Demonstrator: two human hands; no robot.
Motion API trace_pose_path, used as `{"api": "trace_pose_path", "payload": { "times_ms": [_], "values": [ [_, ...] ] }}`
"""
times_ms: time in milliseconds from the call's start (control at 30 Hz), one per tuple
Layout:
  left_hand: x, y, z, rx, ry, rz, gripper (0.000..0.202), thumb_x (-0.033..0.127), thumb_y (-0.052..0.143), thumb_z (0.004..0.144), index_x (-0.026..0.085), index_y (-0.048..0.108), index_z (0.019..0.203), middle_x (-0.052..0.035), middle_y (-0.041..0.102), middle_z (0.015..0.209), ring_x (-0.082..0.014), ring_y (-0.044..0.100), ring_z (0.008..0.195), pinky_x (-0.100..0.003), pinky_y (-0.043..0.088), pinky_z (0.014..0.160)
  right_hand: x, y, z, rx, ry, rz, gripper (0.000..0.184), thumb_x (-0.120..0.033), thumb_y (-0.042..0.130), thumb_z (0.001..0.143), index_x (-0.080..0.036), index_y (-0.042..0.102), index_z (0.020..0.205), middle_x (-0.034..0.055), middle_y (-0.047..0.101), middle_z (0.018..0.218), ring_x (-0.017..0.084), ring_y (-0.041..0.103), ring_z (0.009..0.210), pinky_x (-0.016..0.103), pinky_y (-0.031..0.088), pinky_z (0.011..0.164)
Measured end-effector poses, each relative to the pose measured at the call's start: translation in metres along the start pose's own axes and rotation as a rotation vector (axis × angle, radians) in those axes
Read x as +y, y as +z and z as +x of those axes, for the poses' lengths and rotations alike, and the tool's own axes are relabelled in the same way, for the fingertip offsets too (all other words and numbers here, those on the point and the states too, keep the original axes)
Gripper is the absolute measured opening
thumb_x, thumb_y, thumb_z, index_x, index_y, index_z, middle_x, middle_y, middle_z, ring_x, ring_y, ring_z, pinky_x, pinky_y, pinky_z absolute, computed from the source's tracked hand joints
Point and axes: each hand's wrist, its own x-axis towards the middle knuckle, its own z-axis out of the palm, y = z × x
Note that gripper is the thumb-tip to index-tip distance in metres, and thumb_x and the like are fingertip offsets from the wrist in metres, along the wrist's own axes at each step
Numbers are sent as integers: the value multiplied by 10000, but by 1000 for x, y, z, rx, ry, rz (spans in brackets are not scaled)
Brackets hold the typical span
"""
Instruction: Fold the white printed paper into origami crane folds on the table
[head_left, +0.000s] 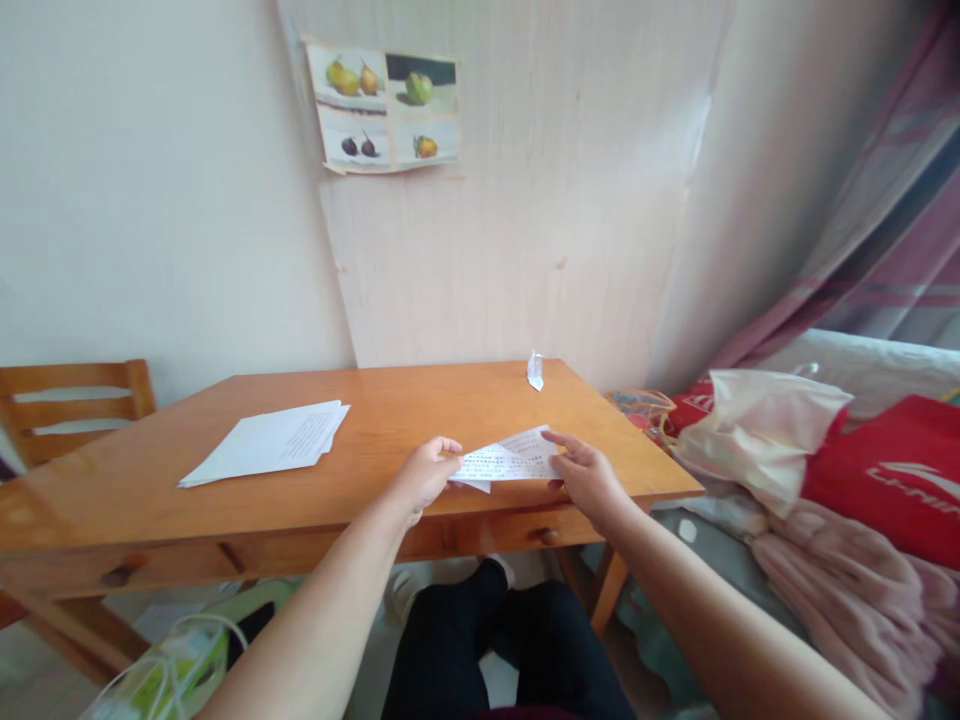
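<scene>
Between my hands, over the front edge of the wooden desk (390,400), is a folded sheet of printed paper (510,458). It has slanted folded edges, and a small corner points down below it. My left hand (429,472) pinches its left end between thumb and fingers. At the right end, my right hand (585,474) grips the paper with the thumb on top and fingers partly hidden beneath. A small folded paper piece (535,372) stands near the back right of the desk.
A stack of printed sheets (266,443) lies on the desk's left part. A wooden chair (75,377) stands at the left. To the right are a white bag (757,430), a red bag (889,480) and a pink blanket (847,590). Fruit pictures (386,108) hang on the wall.
</scene>
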Motion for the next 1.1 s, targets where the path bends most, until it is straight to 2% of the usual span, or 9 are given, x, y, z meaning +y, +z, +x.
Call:
{"api": "trace_pose_path", "payload": {
  "times_ms": [100,233,333,400,533,633,800,933,1100],
  "values": [
    [2,-1,6,-4,-2,-16,249,268,687,709,178,661,940,-14,682,723,-157,584,632,-256,411,590,2,-3,5,58,-47,-82,349,-368,590,816,-191,733,1080,77,708,872,265,668,852,396,506,794],
    [4,-4,12,-26,0,-86,220,280,698,724,184,692,922,-22,689,790,-158,604,712,-250,414,615,-8,-5,-3,145,-379,-410,441,-467,668,840,-301,671,1249,100,588,1381,342,482,1301,502,335,1078],
    [5,-5,15,-67,-10,-156,198,290,738,716,176,712,876,-39,696,841,-154,610,753,-241,410,626,-18,-5,-9,-34,-612,-623,584,-480,755,782,-330,614,1328,84,587,1407,357,408,1381,548,163,1161],
    [6,-7,17,-99,-20,-210,214,327,763,719,167,719,855,-63,703,891,-160,614,774,-240,410,623,-21,-4,-6,-112,-634,-687,459,-375,747,805,-342,657,1254,67,667,1301,338,486,1317,563,94,1170],
    [13,-13,14,-182,-33,-336,447,588,658,819,154,726,904,-123,709,946,-198,634,812,-290,462,692,-23,-11,12,-101,-480,-678,164,-232,602,884,-298,747,923,25,756,868,237,669,889,488,312,1062],
    [20,-18,9,-322,22,-465,645,734,518,849,148,723,1022,-160,702,1037,-239,630,928,-326,470,787,-30,-18,25,-136,-313,-500,127,-308,623,858,-246,725,814,8,688,690,207,623,682,333,445,708],
    [20,-17,10,-287,161,-311,368,482,761,782,196,725,1012,-83,694,1025,-194,579,876,-278,422,733,-46,-22,36,-327,-76,-104,171,-361,714,785,-194,682,797,7,675,698,179,598,632,263,384,548],
    [13,-7,18,-161,153,-227,294,411,727,808,176,702,983,-45,681,898,-155,551,761,-258,388,679,-43,-16,39,-411,130,128,283,-365,792,723,-181,675,903,35,722,755,193,633,651,265,419,562],
    [0,3,26,-2,130,-135,219,338,698,787,167,616,897,-35,691,840,-166,609,766,-283,428,720,-22,-8,43,-391,193,216,374,-333,832,694,-191,644,985,40,728,798,209,661,701,278,451,596]
  ]
}}
